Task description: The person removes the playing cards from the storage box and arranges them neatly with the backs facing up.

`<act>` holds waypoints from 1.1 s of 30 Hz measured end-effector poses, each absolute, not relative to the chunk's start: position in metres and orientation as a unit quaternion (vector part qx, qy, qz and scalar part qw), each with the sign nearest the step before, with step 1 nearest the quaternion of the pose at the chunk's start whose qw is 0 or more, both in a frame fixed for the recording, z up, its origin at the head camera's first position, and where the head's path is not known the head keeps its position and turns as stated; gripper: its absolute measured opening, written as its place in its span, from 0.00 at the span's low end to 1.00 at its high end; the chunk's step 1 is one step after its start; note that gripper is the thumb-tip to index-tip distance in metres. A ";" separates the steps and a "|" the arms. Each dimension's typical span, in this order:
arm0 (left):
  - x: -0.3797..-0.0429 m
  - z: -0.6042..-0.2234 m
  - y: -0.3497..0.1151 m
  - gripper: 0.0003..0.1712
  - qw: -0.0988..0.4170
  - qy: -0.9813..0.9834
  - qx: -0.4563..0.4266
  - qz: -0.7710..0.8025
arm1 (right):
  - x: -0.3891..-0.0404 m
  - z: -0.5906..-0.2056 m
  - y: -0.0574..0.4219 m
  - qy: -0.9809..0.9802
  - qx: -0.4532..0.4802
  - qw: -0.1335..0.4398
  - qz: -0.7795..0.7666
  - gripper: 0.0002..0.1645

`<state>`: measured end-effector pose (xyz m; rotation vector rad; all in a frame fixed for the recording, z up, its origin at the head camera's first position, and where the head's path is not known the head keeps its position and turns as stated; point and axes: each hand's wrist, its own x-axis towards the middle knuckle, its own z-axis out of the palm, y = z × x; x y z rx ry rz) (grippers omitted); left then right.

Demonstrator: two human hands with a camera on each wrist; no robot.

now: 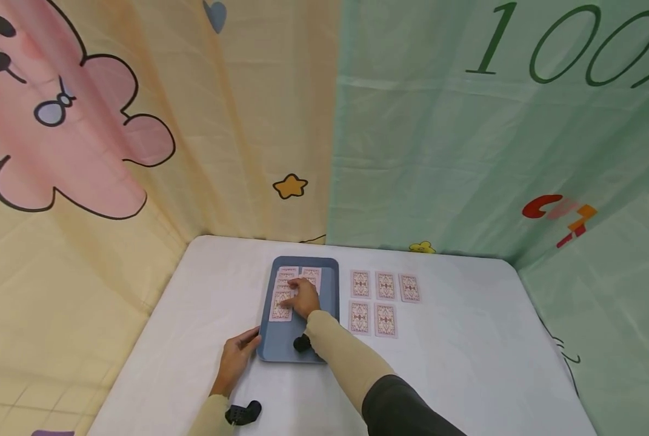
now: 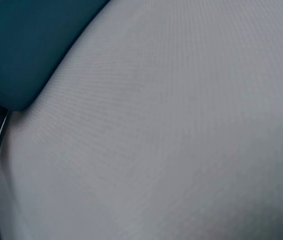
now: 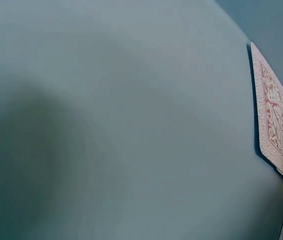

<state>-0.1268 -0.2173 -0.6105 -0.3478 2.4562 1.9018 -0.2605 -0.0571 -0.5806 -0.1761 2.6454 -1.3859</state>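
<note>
A blue-grey tray [image 1: 280, 345] stands on the white table, with patterned red-and-white playing cards [image 1: 282, 309] in it. The cards lie face down, in an overlapping column on the left and another beside it. Over them reaches my right hand [image 1: 305, 300], thumb and finger spread and touching the left column; it hides part of the second one. My left hand [image 1: 234, 360] holds the tray's left rim near the front corner, and part of a finger shows beside the tray's underside in the left wrist view. A card [image 3: 281, 120] shows at the edge of the right wrist view.
To the right of the tray, several face-down cards [image 1: 360, 318] lie in two rows on the white table [image 1: 466, 357]. Printed curtains [image 1: 439, 139] hang along the table's back and sides. Black wrist cameras [image 1: 243, 413] sit on both arms.
</note>
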 end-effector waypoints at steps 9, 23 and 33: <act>-0.126 -0.612 -0.217 0.22 0.003 0.788 -0.109 0.607 | -0.262 -0.583 -0.058 0.904 -0.061 0.108 -0.409 0.35; -0.126 -0.612 -0.217 0.22 0.007 0.782 -0.115 0.613 | -0.262 -0.578 -0.061 0.921 -0.099 0.130 -0.354 0.36; -0.125 -0.612 -0.217 0.23 0.004 0.785 -0.115 0.609 | -0.261 -0.577 -0.062 0.912 -0.125 0.122 -0.372 0.26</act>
